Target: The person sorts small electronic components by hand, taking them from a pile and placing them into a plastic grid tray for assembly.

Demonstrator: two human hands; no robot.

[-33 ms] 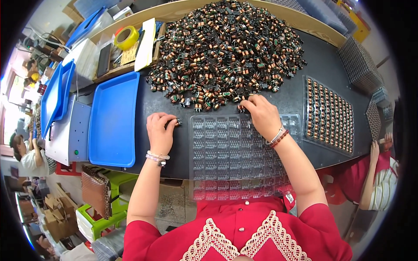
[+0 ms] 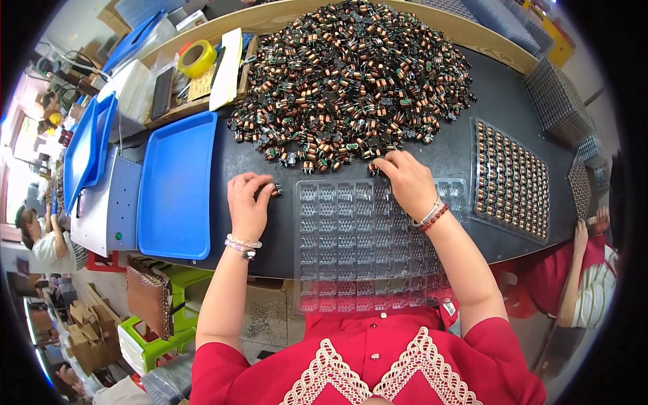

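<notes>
A large heap of small copper-wound coil components (image 2: 351,81) covers the far half of the dark table. In front of me lies a clear plastic cell tray (image 2: 351,250), with its cells looking empty. My left hand (image 2: 248,202) rests palm down just left of the tray, fingers curled around a few coil components (image 2: 275,191). My right hand (image 2: 405,179) lies over the tray's far edge, and its fingertips pinch coil components at the heap's near rim (image 2: 373,167). Bead bracelets are on both wrists.
A second tray filled with coils (image 2: 509,179) lies to the right, with stacked trays (image 2: 557,94) behind it. A blue tray (image 2: 177,185) sits to the left, and a yellow tape roll (image 2: 196,57) at the back left. Another person (image 2: 594,270) sits at the right.
</notes>
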